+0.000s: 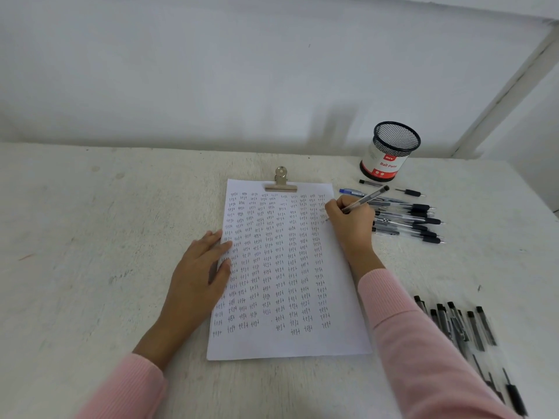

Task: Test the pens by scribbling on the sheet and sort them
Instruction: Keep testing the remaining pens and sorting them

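At the upper right edge of the sheet (287,267), a pen (367,198) is pinched in the grip of the right hand (351,220), tip at the paper. The sheet is pressed flat by the left hand (196,273), fingers straight. Short, light strokes are best kept to bare margin.

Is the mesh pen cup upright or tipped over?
Upright: the black wire-mesh pen cup stands on its base, open rim facing up.
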